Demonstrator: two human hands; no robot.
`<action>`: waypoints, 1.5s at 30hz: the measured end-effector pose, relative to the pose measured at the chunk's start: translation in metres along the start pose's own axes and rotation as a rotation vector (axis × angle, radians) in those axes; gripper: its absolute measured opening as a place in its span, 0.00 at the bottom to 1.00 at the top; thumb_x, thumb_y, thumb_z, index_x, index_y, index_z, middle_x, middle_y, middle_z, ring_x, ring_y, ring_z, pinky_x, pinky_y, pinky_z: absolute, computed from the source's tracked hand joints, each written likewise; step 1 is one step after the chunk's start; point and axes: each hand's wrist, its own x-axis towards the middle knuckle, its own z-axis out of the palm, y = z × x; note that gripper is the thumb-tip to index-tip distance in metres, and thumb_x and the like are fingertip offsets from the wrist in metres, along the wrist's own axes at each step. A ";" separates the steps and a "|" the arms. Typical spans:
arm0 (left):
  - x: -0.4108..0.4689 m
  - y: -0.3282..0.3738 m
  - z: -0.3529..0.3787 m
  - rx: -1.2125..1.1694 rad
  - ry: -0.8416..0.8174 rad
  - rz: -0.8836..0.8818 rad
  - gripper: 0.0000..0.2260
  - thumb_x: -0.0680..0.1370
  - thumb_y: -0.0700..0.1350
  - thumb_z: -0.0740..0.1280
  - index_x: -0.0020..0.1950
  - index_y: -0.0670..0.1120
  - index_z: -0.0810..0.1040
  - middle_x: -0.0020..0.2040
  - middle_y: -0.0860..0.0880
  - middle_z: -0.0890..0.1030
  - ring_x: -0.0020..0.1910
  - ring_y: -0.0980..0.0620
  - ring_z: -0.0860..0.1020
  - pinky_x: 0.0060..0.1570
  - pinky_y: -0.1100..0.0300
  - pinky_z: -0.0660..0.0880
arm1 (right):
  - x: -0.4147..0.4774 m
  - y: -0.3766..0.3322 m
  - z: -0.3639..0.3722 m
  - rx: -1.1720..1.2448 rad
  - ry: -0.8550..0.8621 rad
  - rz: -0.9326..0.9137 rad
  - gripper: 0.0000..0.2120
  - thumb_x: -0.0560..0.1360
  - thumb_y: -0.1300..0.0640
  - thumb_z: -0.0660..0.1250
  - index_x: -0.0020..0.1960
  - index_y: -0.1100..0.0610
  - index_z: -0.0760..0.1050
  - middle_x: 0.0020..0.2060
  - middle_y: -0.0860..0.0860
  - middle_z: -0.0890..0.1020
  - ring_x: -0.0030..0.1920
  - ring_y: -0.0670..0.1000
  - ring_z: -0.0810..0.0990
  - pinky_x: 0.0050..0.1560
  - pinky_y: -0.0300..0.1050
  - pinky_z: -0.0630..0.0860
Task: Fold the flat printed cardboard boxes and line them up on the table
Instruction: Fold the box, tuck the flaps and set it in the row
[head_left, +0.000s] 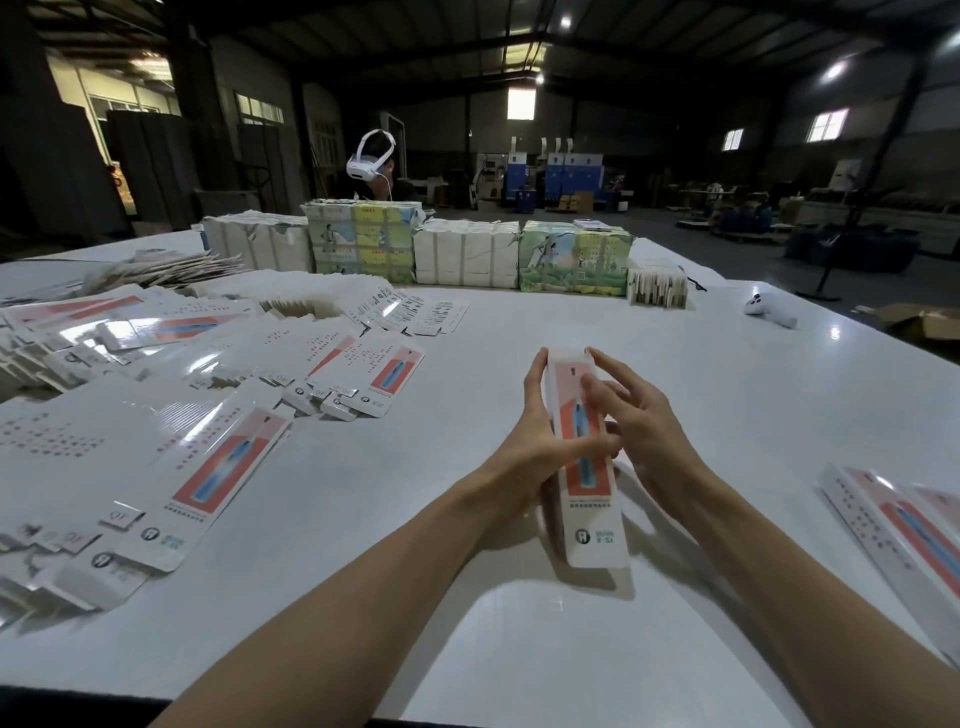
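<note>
A big dim hall stands behind the shiny white worktop (675, 332). The left grip (540, 431) holds one long box (589, 509), with its fingers down the left side and its thumb across the front. The right grip (641, 423) is spread and touches the right side. The box sits between both grips, its long way pointing away from the person. Flat boxes (208, 467) lie well off to the left of the grips. More boxes (893, 525) lie to the right, maybe the row to join.

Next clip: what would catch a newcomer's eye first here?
At centre, the left hand grips a long printed box, the right hand touching its right side with spread fingers. Flat boxes sprawl over the left of the table; bundled stacks line its far edge.
</note>
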 end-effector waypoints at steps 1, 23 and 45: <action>0.001 0.001 0.000 -0.012 0.014 -0.006 0.54 0.68 0.44 0.80 0.77 0.73 0.47 0.68 0.47 0.72 0.61 0.39 0.82 0.59 0.42 0.83 | 0.000 0.000 0.000 -0.004 -0.026 0.001 0.27 0.80 0.46 0.70 0.78 0.41 0.69 0.54 0.43 0.87 0.54 0.53 0.88 0.47 0.49 0.86; 0.005 -0.005 -0.013 0.195 0.000 -0.099 0.42 0.73 0.45 0.77 0.77 0.65 0.54 0.57 0.46 0.79 0.47 0.48 0.85 0.40 0.62 0.81 | 0.002 0.010 0.001 0.005 0.065 -0.002 0.16 0.82 0.43 0.67 0.64 0.52 0.75 0.50 0.52 0.86 0.50 0.52 0.88 0.44 0.40 0.82; 0.006 -0.007 -0.023 0.206 -0.198 -0.125 0.43 0.69 0.50 0.77 0.77 0.63 0.56 0.54 0.43 0.84 0.42 0.46 0.87 0.40 0.57 0.83 | 0.007 0.005 -0.022 -0.060 0.090 -0.083 0.14 0.82 0.69 0.63 0.57 0.58 0.85 0.48 0.55 0.89 0.48 0.58 0.89 0.44 0.46 0.86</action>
